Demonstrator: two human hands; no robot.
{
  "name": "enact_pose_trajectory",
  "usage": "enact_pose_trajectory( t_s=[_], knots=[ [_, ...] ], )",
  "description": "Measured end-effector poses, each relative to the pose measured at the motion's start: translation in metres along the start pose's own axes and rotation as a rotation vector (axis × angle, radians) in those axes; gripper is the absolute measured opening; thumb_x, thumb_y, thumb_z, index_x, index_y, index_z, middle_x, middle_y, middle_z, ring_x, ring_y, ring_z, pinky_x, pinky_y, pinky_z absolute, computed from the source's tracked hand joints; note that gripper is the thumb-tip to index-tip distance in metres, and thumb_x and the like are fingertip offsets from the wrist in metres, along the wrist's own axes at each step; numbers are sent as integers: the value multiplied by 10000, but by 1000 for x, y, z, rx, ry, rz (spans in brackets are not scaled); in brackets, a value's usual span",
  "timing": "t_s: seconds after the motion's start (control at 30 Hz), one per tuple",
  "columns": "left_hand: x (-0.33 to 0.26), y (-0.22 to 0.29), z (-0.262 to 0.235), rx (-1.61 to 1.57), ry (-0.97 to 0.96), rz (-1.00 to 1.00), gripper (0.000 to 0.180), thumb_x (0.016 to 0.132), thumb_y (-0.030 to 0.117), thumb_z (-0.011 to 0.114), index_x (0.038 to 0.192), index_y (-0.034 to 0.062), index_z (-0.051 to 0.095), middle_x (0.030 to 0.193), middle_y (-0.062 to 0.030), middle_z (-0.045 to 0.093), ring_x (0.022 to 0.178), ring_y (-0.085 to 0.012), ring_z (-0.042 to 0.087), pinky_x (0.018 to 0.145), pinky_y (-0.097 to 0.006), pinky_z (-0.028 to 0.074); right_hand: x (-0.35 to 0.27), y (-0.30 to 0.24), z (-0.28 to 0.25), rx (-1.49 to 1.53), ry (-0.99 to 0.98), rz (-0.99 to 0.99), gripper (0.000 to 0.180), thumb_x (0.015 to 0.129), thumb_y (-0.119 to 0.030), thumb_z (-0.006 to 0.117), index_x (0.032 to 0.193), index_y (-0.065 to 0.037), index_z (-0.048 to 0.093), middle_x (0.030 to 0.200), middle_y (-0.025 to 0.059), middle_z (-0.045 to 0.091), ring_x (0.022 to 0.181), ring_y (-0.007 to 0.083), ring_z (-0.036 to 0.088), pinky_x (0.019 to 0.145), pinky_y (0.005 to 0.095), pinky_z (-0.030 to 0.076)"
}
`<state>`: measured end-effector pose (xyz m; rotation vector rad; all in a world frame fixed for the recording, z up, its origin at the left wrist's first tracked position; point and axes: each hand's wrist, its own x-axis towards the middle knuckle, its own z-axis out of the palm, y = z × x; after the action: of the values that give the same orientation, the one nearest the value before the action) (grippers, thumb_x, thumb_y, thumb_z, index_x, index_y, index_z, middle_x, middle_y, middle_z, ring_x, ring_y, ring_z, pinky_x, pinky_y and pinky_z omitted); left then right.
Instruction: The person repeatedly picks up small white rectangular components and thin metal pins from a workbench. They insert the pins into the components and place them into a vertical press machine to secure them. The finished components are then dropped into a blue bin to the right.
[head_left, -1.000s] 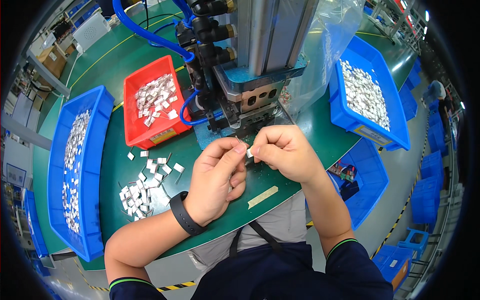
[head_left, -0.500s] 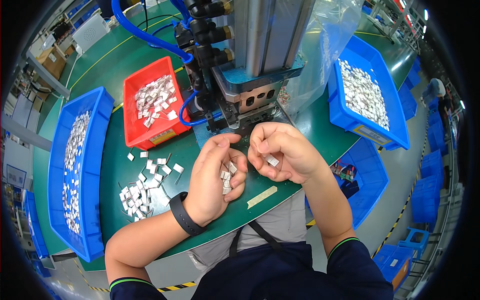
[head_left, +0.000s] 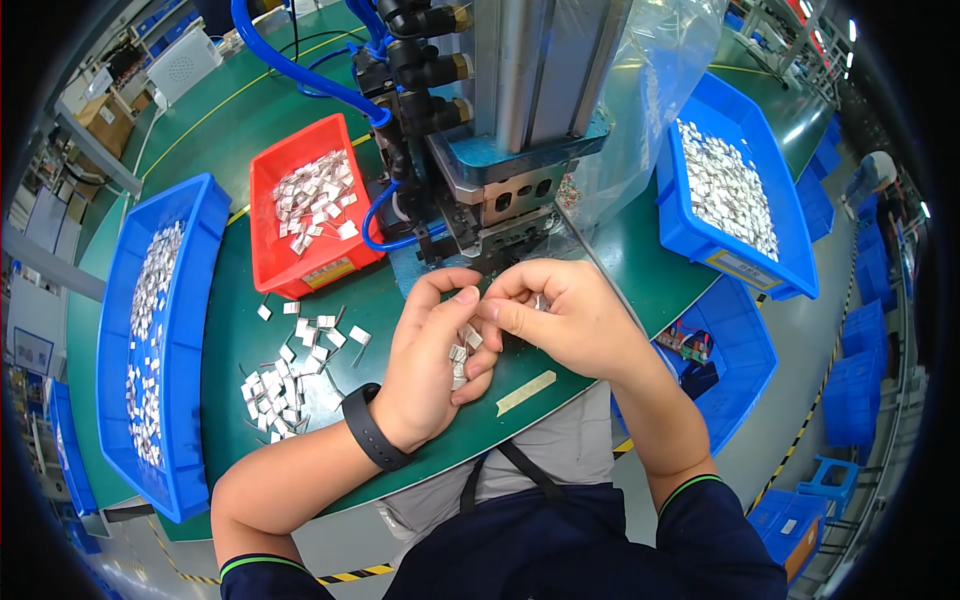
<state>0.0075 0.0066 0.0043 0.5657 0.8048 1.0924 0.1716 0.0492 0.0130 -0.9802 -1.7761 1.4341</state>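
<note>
Both hands meet just before the press [head_left: 520, 190]: left hand [head_left: 430, 365] cups a small stack of silvery metal pieces [head_left: 461, 352], right hand [head_left: 565, 320] pinches one piece at its fingertips, nearer the press slot beyond.

Yellow label [head_left: 328, 273] on red bin front, pale label [head_left: 742, 269] on right blue bin
</note>
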Motion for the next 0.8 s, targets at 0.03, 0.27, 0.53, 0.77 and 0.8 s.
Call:
enact_pose_trajectory(
  t_s=[0.03, 0.27, 0.53, 0.77, 0.8],
  knots=[
    [0, 0, -1, -8, -18, -2, 257, 958, 262, 448, 1149, 92, 425, 768, -90, 522, 488, -103, 386, 351, -209, 241, 1, 2, 0, 91, 0, -6, 149, 901, -114, 634, 908, 33, 653, 725, 35, 650, 658, 83, 589, 609, 220, 468],
    [0, -4, -6, 45, -39, -56, 91, 947, 141, 529, 1014, 81, 536, 765, -53, 511, 503, -80, 372, 367, -198, 242, 3, -11, -11, 278, 68, 99, 199, 865, -180, 695, 908, 9, 652, 708, -19, 585, 541, 1, 455, 455, 165, 322],
    [2, -1, -5, -71, -7, 5, 85, 952, 151, 539, 1019, 105, 563, 747, -16, 473, 519, -73, 372, 373, -194, 242, 0, 6, -2, 341, -19, 62, 188, 868, -197, 698, 874, -18, 643, 718, -14, 593, 527, 2, 450, 444, 170, 320],
    [1, -2, -6, -90, -2, 7, 44, 937, 142, 552, 966, 110, 540, 741, -11, 475, 522, -70, 374, 376, -193, 246, -1, 5, -9, 327, -42, 87, 154, 903, -177, 637, 859, -29, 637, 687, -10, 578, 513, 6, 440, 440, 168, 319],
    [1, -2, -6, -82, -2, 6, 48, 936, 144, 556, 962, 108, 539, 740, -10, 477, 522, -69, 374, 377, -193, 246, -1, 6, -8, 329, -48, 101, 151, 906, -172, 631, 857, -30, 634, 683, -11, 574, 511, 6, 438, 439, 168, 318]
  ],
)
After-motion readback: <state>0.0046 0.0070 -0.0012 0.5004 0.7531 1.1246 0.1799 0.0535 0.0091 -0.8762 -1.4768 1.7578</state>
